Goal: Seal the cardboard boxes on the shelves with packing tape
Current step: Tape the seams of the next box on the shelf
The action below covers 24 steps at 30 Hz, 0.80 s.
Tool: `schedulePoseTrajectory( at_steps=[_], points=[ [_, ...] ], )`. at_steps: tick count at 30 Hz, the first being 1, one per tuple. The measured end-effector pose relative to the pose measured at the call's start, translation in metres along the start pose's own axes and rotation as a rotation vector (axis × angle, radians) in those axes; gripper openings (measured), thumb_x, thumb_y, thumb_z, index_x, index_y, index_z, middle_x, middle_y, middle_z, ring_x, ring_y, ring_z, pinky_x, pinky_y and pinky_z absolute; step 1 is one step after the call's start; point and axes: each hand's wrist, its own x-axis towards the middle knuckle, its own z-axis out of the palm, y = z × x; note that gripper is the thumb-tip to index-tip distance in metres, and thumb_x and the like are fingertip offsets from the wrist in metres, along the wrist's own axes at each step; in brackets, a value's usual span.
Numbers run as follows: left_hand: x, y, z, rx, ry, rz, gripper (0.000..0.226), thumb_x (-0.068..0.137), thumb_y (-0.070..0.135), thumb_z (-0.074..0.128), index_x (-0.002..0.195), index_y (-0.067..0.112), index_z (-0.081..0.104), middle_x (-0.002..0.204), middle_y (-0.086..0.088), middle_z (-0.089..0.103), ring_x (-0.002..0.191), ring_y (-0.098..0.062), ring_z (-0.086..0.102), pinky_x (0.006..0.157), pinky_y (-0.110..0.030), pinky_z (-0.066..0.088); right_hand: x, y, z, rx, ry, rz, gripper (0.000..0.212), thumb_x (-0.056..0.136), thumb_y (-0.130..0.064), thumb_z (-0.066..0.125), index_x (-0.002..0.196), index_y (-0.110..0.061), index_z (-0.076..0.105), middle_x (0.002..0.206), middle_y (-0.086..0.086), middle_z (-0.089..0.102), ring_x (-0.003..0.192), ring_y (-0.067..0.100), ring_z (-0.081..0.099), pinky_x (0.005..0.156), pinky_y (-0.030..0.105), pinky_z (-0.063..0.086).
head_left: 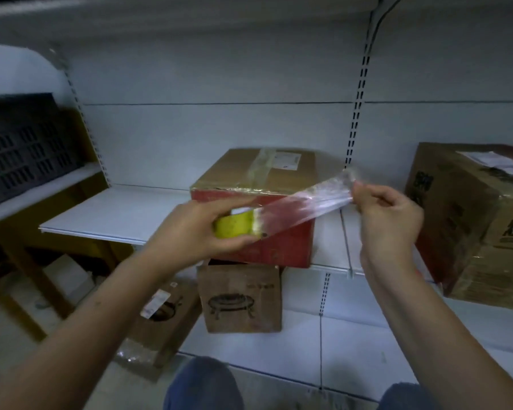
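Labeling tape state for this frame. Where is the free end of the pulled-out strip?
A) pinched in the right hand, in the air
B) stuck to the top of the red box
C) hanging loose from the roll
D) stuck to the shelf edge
A: the right hand pinches the end of the clear tape strip, stretched in the air from the yellow tape roll that the left hand grips.

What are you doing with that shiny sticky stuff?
A person is getting tape ready to seal a box. The left hand holds the yellow tape roll, and the right hand pinches the end of the clear strip, stretched between both hands. It hangs in front of the red and brown box on the white shelf, not stuck down yet.
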Motion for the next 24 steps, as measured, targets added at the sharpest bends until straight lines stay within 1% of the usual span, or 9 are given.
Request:
schedulePoseTrajectory(
  at_steps=[1, 3, 5, 8, 11, 14, 17, 20, 24],
  points=[
    [-0.003, -0.021, -0.01, 0.103, 0.02, -0.016, 0.07, 0.071, 0.087, 0.045, 0.13, 0.051, 0.056, 0.1, 0.023, 0.071, 0.074, 0.003, 0.062, 0.06, -0.006, 0.041, 0.007, 0.001, -0.002, 0.035, 0.072, 0.015, 0.015, 0.083, -0.021, 0.078, 0.07, -0.02, 0.07, 0.061, -0.004, 0.063, 0.06, 0.012, 0.054, 0.062, 0.033, 0.046],
    [-0.006, -0.06, -0.028, 0.203, 0.061, -0.044, 0.075, 0.073, 0.093, 0.035, 0.123, 0.045, 0.064, 0.089, 0.014, 0.075, 0.063, -0.002, 0.059, 0.055, -0.008, 0.036, 0.018, 0.007, -0.005, 0.039, 0.167, 0.043, 0.014, 0.084, -0.024, 0.077, 0.072, -0.021, 0.07, 0.066, -0.003, 0.065, 0.063, 0.009, 0.057, 0.067, 0.037, 0.049],
    [0.0, -0.092, -0.044, 0.27, 0.08, -0.041, 0.069, 0.074, 0.089, 0.043, 0.118, 0.042, 0.068, 0.088, 0.006, 0.077, 0.064, -0.011, 0.065, 0.051, -0.018, 0.043, 0.019, 0.019, -0.004, -0.009, 0.19, -0.002, 0.013, 0.086, -0.027, 0.075, 0.075, -0.022, 0.07, 0.068, -0.005, 0.066, 0.062, 0.002, 0.057, 0.068, 0.032, 0.05],
    [0.021, -0.123, -0.056, 0.336, 0.064, 0.005, 0.066, 0.076, 0.083, 0.05, 0.116, 0.036, 0.073, 0.087, 0.001, 0.078, 0.063, -0.016, 0.065, 0.052, -0.025, 0.049, 0.012, 0.033, 0.01, -0.027, 0.211, -0.075, 0.013, 0.087, -0.028, 0.074, 0.075, -0.026, 0.069, 0.07, -0.003, 0.067, 0.065, 0.006, 0.059, 0.065, 0.028, 0.05],
    [0.04, -0.141, -0.06, 0.351, 0.029, 0.026, 0.069, 0.077, 0.084, 0.045, 0.118, 0.035, 0.072, 0.094, -0.001, 0.078, 0.069, -0.02, 0.066, 0.058, -0.032, 0.054, 0.01, 0.041, 0.026, -0.037, 0.232, -0.122, 0.01, 0.089, -0.027, 0.072, 0.079, -0.027, 0.07, 0.076, 0.0, 0.07, 0.07, 0.008, 0.063, 0.067, 0.02, 0.051],
    [0.053, -0.158, -0.059, 0.35, 0.005, 0.044, 0.08, 0.074, 0.092, 0.033, 0.119, 0.038, 0.071, 0.099, 0.001, 0.077, 0.074, -0.02, 0.068, 0.058, -0.027, 0.048, 0.009, 0.046, 0.034, -0.045, 0.238, -0.145, 0.009, 0.089, -0.028, 0.072, 0.08, -0.026, 0.07, 0.079, 0.001, 0.071, 0.073, 0.009, 0.065, 0.068, 0.017, 0.051],
    [0.063, -0.171, -0.052, 0.366, -0.038, 0.016, 0.068, 0.075, 0.084, 0.046, 0.121, 0.04, 0.069, 0.109, 0.002, 0.075, 0.084, -0.021, 0.068, 0.064, -0.029, 0.049, 0.01, 0.054, 0.038, -0.071, 0.242, -0.127, 0.011, 0.089, -0.029, 0.071, 0.086, -0.018, 0.072, 0.08, 0.003, 0.071, 0.072, 0.008, 0.064, 0.066, 0.014, 0.05],
    [0.07, -0.183, -0.041, 0.35, -0.1, 0.008, 0.066, 0.07, 0.075, 0.049, 0.122, 0.041, 0.069, 0.113, 0.003, 0.075, 0.087, -0.02, 0.067, 0.066, -0.029, 0.047, 0.007, 0.064, 0.041, -0.093, 0.256, -0.099, 0.013, 0.089, -0.027, 0.072, 0.085, -0.015, 0.073, 0.079, 0.006, 0.071, 0.071, 0.008, 0.062, 0.067, 0.015, 0.05],
    [0.073, -0.196, -0.026, 0.324, -0.102, 0.028, 0.063, 0.078, 0.086, 0.041, 0.127, 0.05, 0.058, 0.114, 0.005, 0.074, 0.087, -0.019, 0.066, 0.069, -0.032, 0.05, 0.009, 0.082, 0.045, -0.072, 0.211, 0.039, 0.014, 0.088, -0.03, 0.072, 0.076, -0.023, 0.071, 0.072, -0.008, 0.072, 0.071, 0.004, 0.066, 0.076, 0.024, 0.051]
  ],
)
